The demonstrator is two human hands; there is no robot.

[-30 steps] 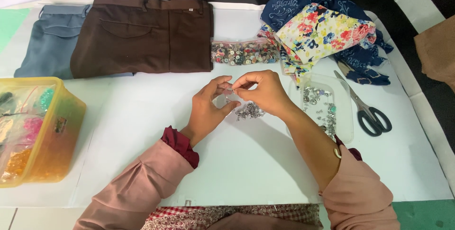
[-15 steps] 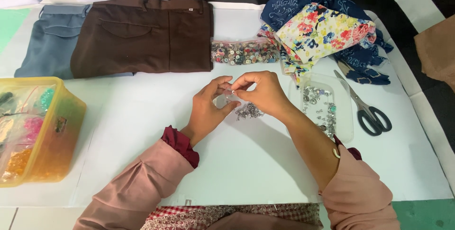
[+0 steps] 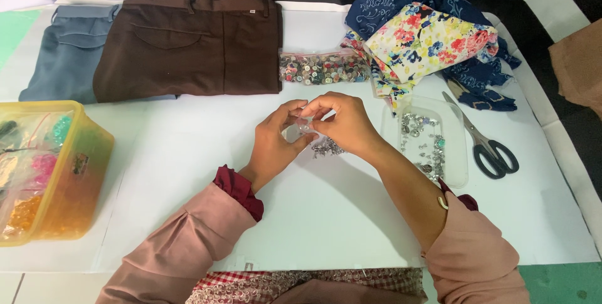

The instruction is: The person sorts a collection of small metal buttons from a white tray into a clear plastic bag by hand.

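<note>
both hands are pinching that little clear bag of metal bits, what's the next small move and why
Probably ease the small clear plastic bag open with the fingertips. The left hand and right hand both pinch its top edge above the white table, and the small silver metal fasteners hang at the bag's bottom.

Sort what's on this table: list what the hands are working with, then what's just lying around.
In use:
left hand
right hand
small clear bag held between them
pile of metal bits
clear tray

Lying about:
scissors
brown trousers
blue trousers
bag of buttons
floral cloth
yellow box
</note>
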